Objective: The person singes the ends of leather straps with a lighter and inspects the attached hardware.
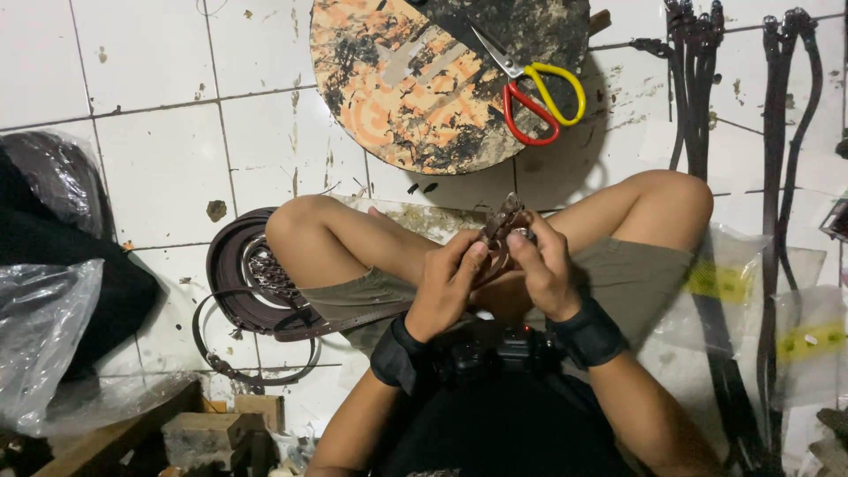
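Observation:
I sit cross-legged on a white tiled floor. My left hand (449,284) and my right hand (541,269) meet over my lap, both gripping the end of a dark brown leather belt (353,320) with its metal buckle (505,216) sticking up between the fingertips. The strap trails left across my thigh toward a coil of belts (231,265) beside my left knee. Both wrists wear black bands.
A round paint-stained wooden board (406,88) lies ahead with red-and-yellow-handled scissors (534,88) on it. Several dark belts (693,79) lie stretched out at the right, over clear plastic bags (751,291). Black and clear plastic bags (44,327) sit at left; wooden blocks (203,433) lie at bottom left.

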